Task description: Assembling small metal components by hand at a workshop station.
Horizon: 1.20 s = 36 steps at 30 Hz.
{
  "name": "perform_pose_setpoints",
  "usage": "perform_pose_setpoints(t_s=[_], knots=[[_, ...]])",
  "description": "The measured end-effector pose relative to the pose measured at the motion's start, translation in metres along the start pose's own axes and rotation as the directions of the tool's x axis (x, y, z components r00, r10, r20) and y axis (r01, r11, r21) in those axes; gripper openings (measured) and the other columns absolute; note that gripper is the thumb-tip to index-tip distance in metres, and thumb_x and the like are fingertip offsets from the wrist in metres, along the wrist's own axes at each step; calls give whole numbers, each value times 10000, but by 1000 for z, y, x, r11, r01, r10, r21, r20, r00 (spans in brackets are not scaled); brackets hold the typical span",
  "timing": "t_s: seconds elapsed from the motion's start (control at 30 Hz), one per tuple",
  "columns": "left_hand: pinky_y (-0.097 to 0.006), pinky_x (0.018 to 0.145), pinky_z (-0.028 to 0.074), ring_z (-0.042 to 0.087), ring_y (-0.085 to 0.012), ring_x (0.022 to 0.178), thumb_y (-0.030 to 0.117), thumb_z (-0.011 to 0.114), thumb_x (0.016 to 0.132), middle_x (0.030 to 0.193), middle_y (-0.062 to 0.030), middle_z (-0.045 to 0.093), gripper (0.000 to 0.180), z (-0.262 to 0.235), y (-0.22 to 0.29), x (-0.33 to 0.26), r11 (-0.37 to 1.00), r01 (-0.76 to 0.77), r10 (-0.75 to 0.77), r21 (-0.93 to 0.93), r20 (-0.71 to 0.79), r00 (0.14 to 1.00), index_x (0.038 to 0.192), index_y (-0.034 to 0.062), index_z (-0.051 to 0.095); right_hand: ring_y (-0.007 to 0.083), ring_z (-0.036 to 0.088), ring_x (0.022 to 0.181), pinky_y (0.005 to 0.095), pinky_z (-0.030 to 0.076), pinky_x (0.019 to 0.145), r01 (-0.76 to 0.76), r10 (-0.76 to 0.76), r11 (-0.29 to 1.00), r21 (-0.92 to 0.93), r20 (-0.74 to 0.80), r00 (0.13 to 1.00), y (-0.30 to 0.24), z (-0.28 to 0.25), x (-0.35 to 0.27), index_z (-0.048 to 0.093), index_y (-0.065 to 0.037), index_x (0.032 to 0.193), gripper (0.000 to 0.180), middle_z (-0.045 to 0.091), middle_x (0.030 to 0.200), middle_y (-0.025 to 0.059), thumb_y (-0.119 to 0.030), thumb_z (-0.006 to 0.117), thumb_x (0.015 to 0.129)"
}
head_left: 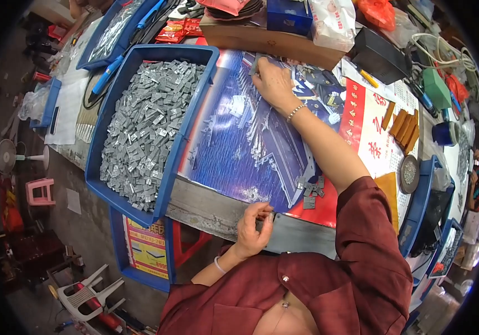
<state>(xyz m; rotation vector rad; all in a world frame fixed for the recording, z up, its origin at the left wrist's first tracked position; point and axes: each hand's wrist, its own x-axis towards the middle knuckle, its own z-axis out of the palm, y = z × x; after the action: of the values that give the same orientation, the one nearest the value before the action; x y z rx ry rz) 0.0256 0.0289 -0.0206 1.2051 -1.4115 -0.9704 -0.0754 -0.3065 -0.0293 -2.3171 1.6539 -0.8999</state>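
Observation:
My left hand (pixel 253 229) is close to my body at the table's near edge, fingers pinched on a small grey metal piece (pixel 265 219). My right hand (pixel 274 84), with a bead bracelet on the wrist, reaches far across the poster-covered table (pixel 239 151). Its fingers close on a grey metal piece (pixel 255 65) beside the cardboard box (pixel 273 42). A large blue tray (pixel 208 61) heaped with small grey metal pieces (pixel 147 123) stands to the left of both hands. A small pile of the same pieces (pixel 311 192) lies under my right forearm.
A second blue tray (pixel 117 28) with bagged parts sits at the far left. A dark blue box (pixel 288 15), plastic bags, a black box (pixel 379 53), brown wooden blocks (pixel 404 123) and a round tin (pixel 408 174) crowd the right. A pink stool (pixel 39 191) and white chair (pixel 86 296) stand below.

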Motion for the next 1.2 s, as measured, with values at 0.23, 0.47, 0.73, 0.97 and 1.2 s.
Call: perform_pose_setpoints(t_s=[0.23, 0.47, 0.73, 0.97, 1.2], knots=[[-297, 708, 521, 628, -191, 813, -32, 595, 863, 1037, -149, 612, 401, -1, 0, 0, 999, 35, -37, -39, -52, 998, 1237, -14, 452, 371, 636, 794, 470, 444, 687, -4, 3, 1000, 28, 31, 999, -1, -2, 3, 536, -33, 894, 210, 662, 809, 182, -207, 623, 817], [-297, 690, 498, 625, -212, 778, -70, 591, 805, 906, -125, 627, 191, -52, 54, 28, 971, -112, 146, 209, -154, 977, 979, 6, 610, 329, 574, 749, 403, 449, 669, 140, -240, 923, 359, 251, 938, -42, -96, -61, 520, 10, 846, 159, 585, 814, 180, -107, 620, 806], [-244, 679, 467, 585, -127, 745, -27, 592, 866, 882, -64, 636, 156, -105, 75, 80, 985, -11, 60, 172, -282, 957, 1012, 3, 634, 253, 584, 724, 342, 462, 658, -55, -121, 917, 395, 408, 905, -71, -214, -166, 557, 6, 902, 96, 563, 823, 125, -37, 619, 843], [-317, 699, 495, 625, -244, 800, 9, 613, 833, 967, -129, 608, 249, -1, 57, 82, 937, -117, -2, 330, 339, 941, 1082, 8, 613, 211, 605, 763, 309, 482, 699, -289, 201, 881, 375, 257, 945, -56, -244, -241, 571, 21, 905, 82, 591, 814, 112, -10, 619, 846], [-447, 757, 475, 568, -369, 889, -22, 611, 764, 942, -168, 529, 335, 40, 30, 100, 835, -295, 36, 465, 488, 872, 1093, 37, 594, 299, 598, 775, 365, 475, 684, -322, 177, 846, 425, 345, 922, -50, -249, -289, 570, -2, 918, 109, 577, 851, 128, -60, 630, 848]])
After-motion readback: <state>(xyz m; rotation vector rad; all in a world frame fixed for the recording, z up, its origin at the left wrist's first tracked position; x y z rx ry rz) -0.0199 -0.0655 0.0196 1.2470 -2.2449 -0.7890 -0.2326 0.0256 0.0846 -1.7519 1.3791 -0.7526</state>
